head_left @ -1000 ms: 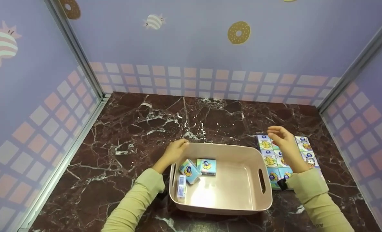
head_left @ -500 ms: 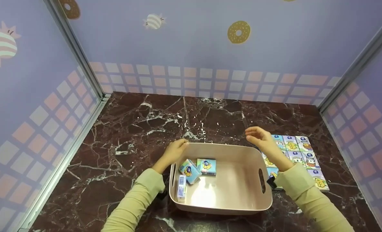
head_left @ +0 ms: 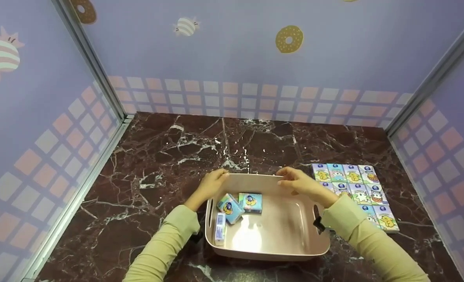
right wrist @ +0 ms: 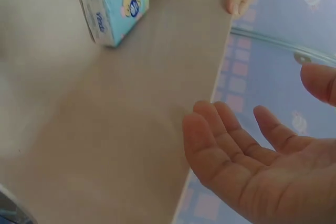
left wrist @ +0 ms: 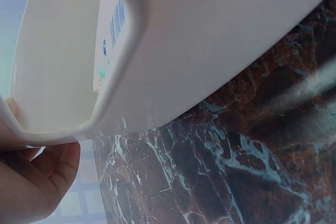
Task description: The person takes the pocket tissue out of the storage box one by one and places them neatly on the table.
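Note:
A pale pink plastic bin (head_left: 282, 223) stands on the marble surface. My left hand (head_left: 212, 185) grips its rim at the back left corner; in the left wrist view, fingers (left wrist: 58, 163) curl around the rim beside the handle hole. My right hand (head_left: 302, 184) hovers at the back right rim with nothing in it, its fingers (right wrist: 199, 135) loosely bent. Inside the bin, toward the left, lie a tilted blue pocket tissue pack (head_left: 230, 208), another blue pack (head_left: 251, 202) and a pack on its edge (head_left: 220, 229). Whether my right fingers touch the rim I cannot tell.
Right of the bin lies a flat block of several tissue packs (head_left: 360, 194) in rows, partly hidden by my right arm. Dark red marble (head_left: 169, 156) surrounds the bin. Purple patterned walls (head_left: 232, 58) enclose it at the back and sides.
My right hand has moved left from above the block of tissue packs to the bin's back right rim. My left hand, the bin and the packs in it stay put.

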The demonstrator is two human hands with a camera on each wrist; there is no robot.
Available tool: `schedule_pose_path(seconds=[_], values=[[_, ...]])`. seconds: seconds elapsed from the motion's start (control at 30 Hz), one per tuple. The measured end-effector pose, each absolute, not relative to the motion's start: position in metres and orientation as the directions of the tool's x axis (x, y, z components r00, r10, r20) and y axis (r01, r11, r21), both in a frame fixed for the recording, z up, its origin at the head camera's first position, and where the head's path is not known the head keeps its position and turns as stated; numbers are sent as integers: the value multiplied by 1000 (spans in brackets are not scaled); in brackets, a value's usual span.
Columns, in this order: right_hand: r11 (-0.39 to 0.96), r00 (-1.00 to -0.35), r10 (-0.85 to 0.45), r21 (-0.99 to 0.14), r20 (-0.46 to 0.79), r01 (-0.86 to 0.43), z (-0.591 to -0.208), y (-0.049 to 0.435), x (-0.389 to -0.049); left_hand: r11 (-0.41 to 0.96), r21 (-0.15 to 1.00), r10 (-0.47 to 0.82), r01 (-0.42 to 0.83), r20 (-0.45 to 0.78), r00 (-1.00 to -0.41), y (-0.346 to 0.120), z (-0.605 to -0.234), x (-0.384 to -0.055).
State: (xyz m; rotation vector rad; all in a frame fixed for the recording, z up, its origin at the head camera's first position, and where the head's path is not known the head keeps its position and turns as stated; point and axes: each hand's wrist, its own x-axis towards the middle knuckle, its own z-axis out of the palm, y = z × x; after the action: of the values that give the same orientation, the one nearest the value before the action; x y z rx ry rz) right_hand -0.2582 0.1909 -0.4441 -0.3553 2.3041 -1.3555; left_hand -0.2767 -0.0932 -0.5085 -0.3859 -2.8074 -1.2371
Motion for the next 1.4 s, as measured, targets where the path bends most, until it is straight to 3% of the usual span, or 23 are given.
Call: schedule_pose_path(seconds=[0.23,0.8,1.4], values=[[468,-812,-422,-864,-403,185,-459,176,-259,646,719,217,257,149,-965,-94,-509,-276],[433,-733,-325,-783,-598,446,-497,148,-264,646,723,204,244,145,-968,-92,-507,-277],[400,-654,-265,-698,-708,594,-524,137,-263,650,723,205,234,130,-970,-94,-507,-276]])
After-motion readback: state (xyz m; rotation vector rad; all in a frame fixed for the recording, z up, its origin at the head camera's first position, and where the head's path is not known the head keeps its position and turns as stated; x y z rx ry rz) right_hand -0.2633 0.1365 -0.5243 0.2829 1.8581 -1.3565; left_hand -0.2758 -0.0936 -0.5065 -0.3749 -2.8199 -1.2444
